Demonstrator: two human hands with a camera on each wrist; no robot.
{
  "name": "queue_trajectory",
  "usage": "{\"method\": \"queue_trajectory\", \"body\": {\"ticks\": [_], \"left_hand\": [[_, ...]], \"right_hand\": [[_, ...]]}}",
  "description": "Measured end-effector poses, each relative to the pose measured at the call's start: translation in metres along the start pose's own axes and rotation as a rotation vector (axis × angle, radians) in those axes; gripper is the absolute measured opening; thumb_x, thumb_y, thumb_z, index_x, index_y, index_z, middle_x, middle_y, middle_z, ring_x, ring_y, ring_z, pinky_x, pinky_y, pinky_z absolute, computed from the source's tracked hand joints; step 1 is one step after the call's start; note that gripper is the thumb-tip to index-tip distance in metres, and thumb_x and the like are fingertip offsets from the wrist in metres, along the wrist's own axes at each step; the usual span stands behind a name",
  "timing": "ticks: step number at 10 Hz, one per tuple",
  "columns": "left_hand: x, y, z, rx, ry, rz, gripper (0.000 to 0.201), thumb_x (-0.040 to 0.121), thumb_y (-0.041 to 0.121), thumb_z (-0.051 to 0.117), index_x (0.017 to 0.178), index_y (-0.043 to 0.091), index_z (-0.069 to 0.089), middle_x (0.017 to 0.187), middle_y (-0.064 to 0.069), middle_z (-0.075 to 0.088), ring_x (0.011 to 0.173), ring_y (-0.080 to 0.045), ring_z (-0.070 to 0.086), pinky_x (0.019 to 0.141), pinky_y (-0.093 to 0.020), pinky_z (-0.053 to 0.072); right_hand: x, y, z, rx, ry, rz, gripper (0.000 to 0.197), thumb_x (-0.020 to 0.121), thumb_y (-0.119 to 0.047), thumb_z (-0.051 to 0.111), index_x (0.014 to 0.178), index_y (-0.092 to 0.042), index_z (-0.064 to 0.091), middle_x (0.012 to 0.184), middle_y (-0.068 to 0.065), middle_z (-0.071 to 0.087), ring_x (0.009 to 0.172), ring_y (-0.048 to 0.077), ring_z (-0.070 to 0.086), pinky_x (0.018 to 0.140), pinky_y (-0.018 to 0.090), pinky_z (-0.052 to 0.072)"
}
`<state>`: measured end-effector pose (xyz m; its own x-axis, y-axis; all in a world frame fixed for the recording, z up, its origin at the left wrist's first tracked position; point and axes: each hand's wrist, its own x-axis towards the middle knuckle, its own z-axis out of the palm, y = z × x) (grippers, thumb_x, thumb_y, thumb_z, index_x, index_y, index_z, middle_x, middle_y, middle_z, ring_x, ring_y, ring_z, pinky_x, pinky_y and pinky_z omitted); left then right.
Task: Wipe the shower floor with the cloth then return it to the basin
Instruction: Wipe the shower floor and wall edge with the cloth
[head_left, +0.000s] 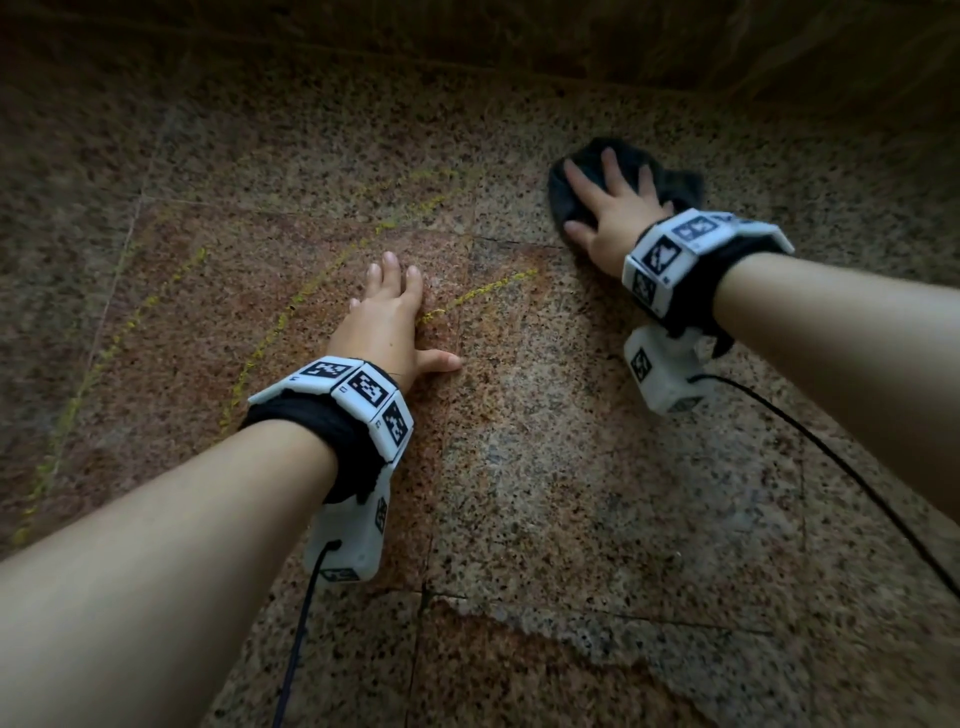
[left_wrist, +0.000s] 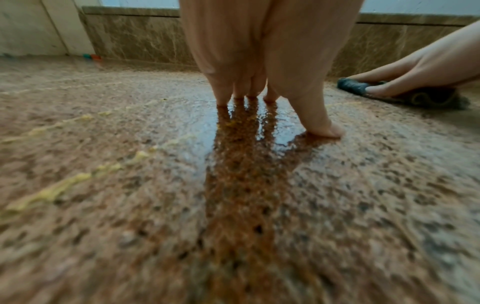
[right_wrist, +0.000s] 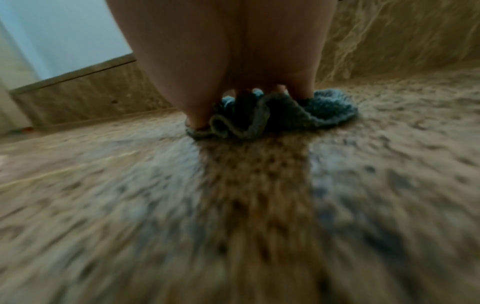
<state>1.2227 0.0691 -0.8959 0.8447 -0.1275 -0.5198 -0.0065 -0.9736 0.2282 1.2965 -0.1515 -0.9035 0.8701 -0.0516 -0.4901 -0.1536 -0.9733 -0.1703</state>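
Observation:
A dark grey cloth (head_left: 675, 184) lies bunched on the speckled granite shower floor (head_left: 545, 467) at the upper right, near the wall. My right hand (head_left: 610, 200) presses flat on it with fingers spread and straight; the cloth (right_wrist: 327, 111) shows crumpled under the hand (right_wrist: 233, 61) in the right wrist view. My left hand (head_left: 387, 312) rests flat on the bare floor at the centre, fingers straight, thumb out, holding nothing. From the left wrist view its fingertips (left_wrist: 223, 96) touch the wet, shiny floor, with the cloth (left_wrist: 426, 96) to the right. No basin is in view.
Thin yellow streaks (head_left: 291, 306) curve across the floor left of my left hand. A brown marble wall base (head_left: 519, 36) bounds the far side, close behind the cloth. Black cables (head_left: 831, 457) trail from both wrist units across the floor.

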Motion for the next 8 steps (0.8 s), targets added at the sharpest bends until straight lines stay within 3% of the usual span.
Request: {"method": "queue_trajectory", "body": {"ticks": [2,5,8], "left_hand": [[0.001,0.000,-0.001,0.004,-0.014,-0.004,0.104,0.078,0.047,0.066,0.151,0.013,0.002,0.158,-0.008,-0.013,0.146,-0.021,-0.008,0.118,-0.039,0.010],[0.002,-0.001,-0.001,0.006,-0.028,0.000,0.104,0.078,0.047,0.066,0.151,0.013,0.000,0.157,-0.009,-0.014,0.146,-0.021,-0.009,0.118,-0.039,0.009],[0.000,-0.003,0.000,0.005,-0.025,0.027,0.103,0.080,0.048,0.064,0.151,0.012,-0.002,0.157,-0.009,-0.015,0.146,-0.022,-0.010,0.118,-0.039,0.008]], "right_hand": [[0.015,0.003,-0.006,-0.008,0.004,0.071,0.064,0.096,-0.049,0.039,0.148,-0.044,0.001,0.159,-0.004,-0.011,0.143,0.043,-0.006,0.116,0.053,0.004],[0.008,0.057,-0.008,0.038,0.069,0.321,0.071,0.091,-0.062,0.036,0.149,-0.041,0.001,0.160,0.001,-0.009,0.142,0.047,-0.001,0.116,0.057,0.007],[-0.012,0.023,0.000,0.030,0.032,0.234,0.068,0.093,-0.056,0.037,0.150,-0.037,0.005,0.160,0.003,-0.006,0.143,0.045,-0.003,0.117,0.056,0.007]]}}
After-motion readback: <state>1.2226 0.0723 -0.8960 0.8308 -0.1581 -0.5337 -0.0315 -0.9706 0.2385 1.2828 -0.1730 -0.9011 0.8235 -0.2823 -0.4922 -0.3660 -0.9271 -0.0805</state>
